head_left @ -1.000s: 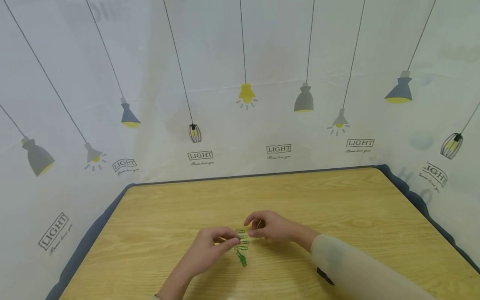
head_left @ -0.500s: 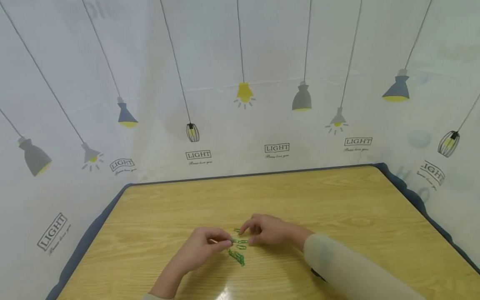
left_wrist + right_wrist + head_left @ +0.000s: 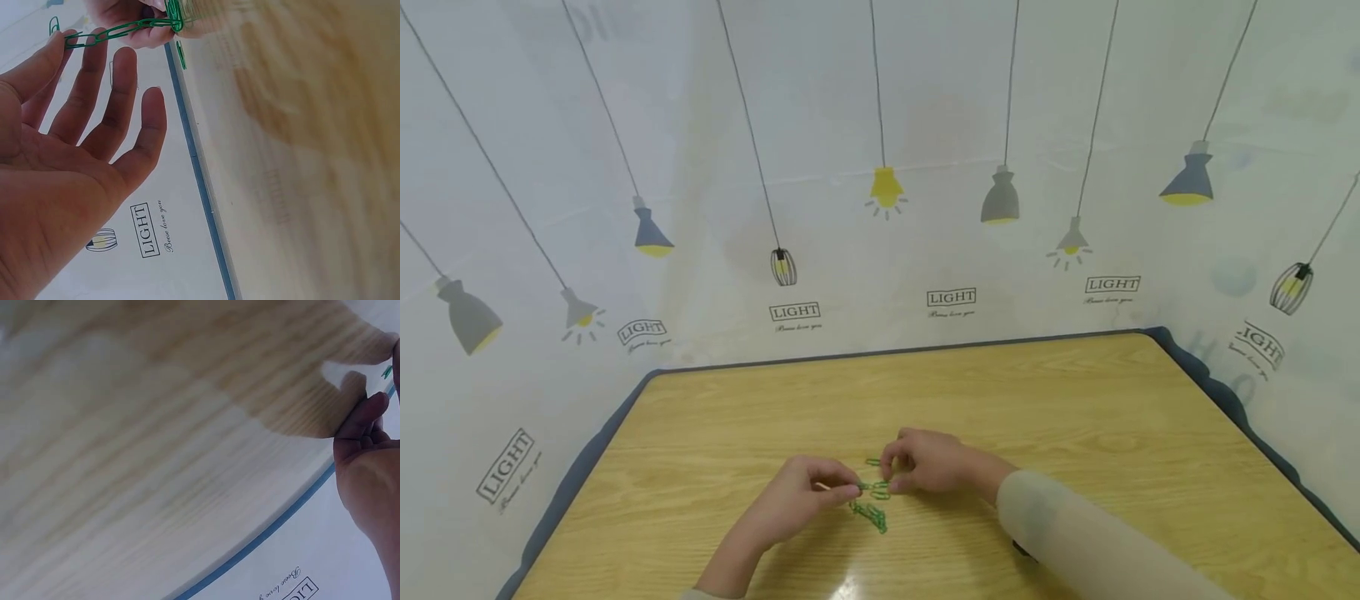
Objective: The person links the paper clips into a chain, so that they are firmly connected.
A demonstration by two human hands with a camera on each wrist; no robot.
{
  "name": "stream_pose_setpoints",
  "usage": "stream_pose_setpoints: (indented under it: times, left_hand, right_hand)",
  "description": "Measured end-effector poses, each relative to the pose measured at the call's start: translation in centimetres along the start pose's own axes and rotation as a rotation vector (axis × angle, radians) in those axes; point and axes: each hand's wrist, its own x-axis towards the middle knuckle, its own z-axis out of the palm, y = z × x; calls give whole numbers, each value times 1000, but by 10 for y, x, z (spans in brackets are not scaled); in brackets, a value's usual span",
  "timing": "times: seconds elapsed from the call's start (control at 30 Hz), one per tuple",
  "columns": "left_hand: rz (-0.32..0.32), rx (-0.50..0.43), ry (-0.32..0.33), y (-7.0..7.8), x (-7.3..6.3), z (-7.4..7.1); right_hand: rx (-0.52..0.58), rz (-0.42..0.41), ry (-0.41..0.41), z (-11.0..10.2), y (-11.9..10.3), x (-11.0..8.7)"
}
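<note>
Between thumb and index finger, my left hand (image 3: 805, 500) pinches the end of a green paper clip chain (image 3: 125, 29); its other fingers are spread. Linked clips run down from the pinch to a small bunch (image 3: 872, 517) on the table. One clip (image 3: 54, 25) sticks out beyond the left fingertips. My right hand (image 3: 928, 461) is curled, thumb and index fingertips at the end of a green paper clip (image 3: 880, 485) low over the table. Another loose clip (image 3: 880, 496) lies beside it, and one more (image 3: 872, 462) lies farther back, by the right index finger.
The wood-grain table (image 3: 760, 408) has a dark blue edge along its back and sides. A white curtain (image 3: 850, 333) printed with lamps and "LIGHT" labels surrounds it. Part of a small black object (image 3: 1024, 551) shows under the right sleeve.
My right hand has come down leftward onto the clips, and its fingertips have closed at one. The left hand has shifted a little left, and the chain has bunched lower on the table.
</note>
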Motion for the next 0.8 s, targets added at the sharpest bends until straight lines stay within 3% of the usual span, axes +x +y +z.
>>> stream_pose_setpoints:
  times: [0.8]
  left_hand:
    - [-26,10,0,1,1,3]
  right_hand:
    - [-35,48,55,5,1,2]
